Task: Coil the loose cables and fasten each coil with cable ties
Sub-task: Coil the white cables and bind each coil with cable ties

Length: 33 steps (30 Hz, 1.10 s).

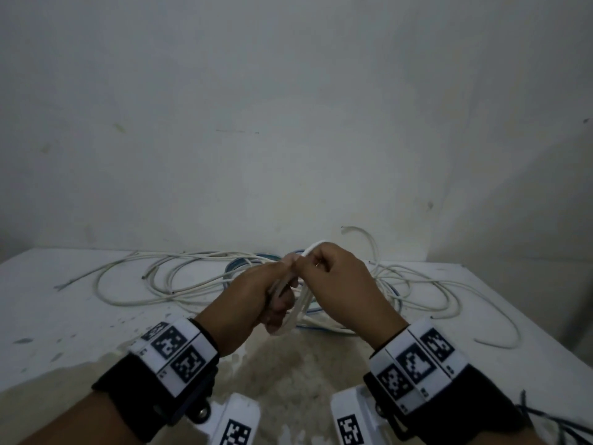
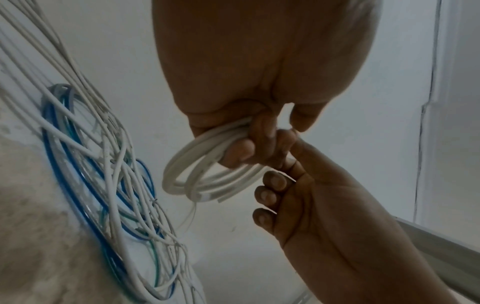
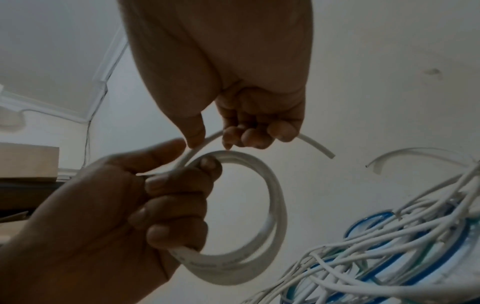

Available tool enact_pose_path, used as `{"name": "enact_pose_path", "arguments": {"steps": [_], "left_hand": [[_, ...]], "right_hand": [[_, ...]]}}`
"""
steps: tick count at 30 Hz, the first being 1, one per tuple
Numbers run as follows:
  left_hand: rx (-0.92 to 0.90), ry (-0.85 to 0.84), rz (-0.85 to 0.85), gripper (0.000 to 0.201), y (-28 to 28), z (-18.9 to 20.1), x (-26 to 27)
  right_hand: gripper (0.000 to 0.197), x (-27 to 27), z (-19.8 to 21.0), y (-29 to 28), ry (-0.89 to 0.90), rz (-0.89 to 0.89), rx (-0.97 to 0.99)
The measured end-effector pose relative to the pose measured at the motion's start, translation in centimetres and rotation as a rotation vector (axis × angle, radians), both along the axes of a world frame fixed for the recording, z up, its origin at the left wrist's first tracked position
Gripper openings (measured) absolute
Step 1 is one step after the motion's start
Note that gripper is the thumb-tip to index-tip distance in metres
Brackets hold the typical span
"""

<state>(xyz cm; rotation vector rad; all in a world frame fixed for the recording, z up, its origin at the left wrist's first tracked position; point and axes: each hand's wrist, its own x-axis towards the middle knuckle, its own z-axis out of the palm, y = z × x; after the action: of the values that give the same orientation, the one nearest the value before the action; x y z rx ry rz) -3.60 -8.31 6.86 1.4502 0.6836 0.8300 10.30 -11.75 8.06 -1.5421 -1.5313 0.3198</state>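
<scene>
The left hand (image 1: 256,297) grips a small coil of flat white cable (image 3: 259,205), fingers curled through the loops, held above the heap of loose white and blue cables (image 1: 321,284) on the white table (image 1: 80,316). The right hand (image 1: 337,284) pinches the free tail of the same cable (image 3: 317,146) between thumb and curled fingers, directly above the coil.

Risks, as judged: the cable looks stiff and springy, so any slackening of the left grip would let the loops spring open. No cable tie is identifiable in any view.

Orientation: the coil hangs nearly upright, its opening facing sideways. The tail arcs up and away from the heap, cut end free.
</scene>
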Motion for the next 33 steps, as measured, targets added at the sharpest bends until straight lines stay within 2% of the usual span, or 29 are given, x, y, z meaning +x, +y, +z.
{"name": "enact_pose_path", "arguments": {"steps": [3,5,9,13,15,17,18,21,25,29,31,33], "left_hand": [[0.003,-0.007,-0.035,0.037,-0.2,0.5,-0.3],[-0.011,-0.028,-0.061,0.036,-0.3,0.7,-0.4],[-0.015,-0.066,-0.065,0.034,-0.5,1.1,-0.2],[-0.049,-0.08,-0.017,0.033,0.4,1.3,-0.7],[-0.058,-0.069,-0.004,0.033,0.8,1.2,-1.0],[-0.069,-0.074,-0.004,0.034,1.0,1.2,-1.1],[-0.077,-0.082,-0.009,0.034,1.0,1.2,-1.1],[-0.088,-0.109,-0.017,0.032,0.8,1.3,-1.0],[-0.108,-0.163,-0.02,0.03,1.0,1.3,-1.0],[-0.185,-0.283,-0.03,0.03,1.2,0.9,-1.0],[-0.204,-0.341,-0.04,0.03,1.2,0.8,-1.0],[-0.219,-0.378,-0.067,0.03,1.2,0.7,-1.1]], "right_hand": [[0.036,0.1,0.0,-0.1,-0.05,-0.013,0.021],[0.037,0.0,-0.2,-0.2,-0.079,-0.011,0.109],[0.028,-0.3,-0.7,-0.4,-0.05,0.007,0.298],[0.018,1.2,-0.1,-0.2,-0.026,-0.056,0.344],[0.006,2.0,0.5,0.0,-0.1,-0.064,0.339],[0.028,2.6,0.7,0.3,-0.221,0.019,0.26],[0.033,2.6,0.9,0.4,-0.258,0.066,0.194],[0.024,2.2,1.2,0.4,-0.295,0.149,0.128],[0.02,1.6,0.9,0.1,-0.171,0.172,0.154],[0.025,0.5,0.1,-0.2,0.197,0.228,0.062],[0.038,0.3,-0.2,-0.2,0.236,0.235,0.03],[0.036,-0.1,-0.4,-0.3,0.221,0.238,0.065]]}}
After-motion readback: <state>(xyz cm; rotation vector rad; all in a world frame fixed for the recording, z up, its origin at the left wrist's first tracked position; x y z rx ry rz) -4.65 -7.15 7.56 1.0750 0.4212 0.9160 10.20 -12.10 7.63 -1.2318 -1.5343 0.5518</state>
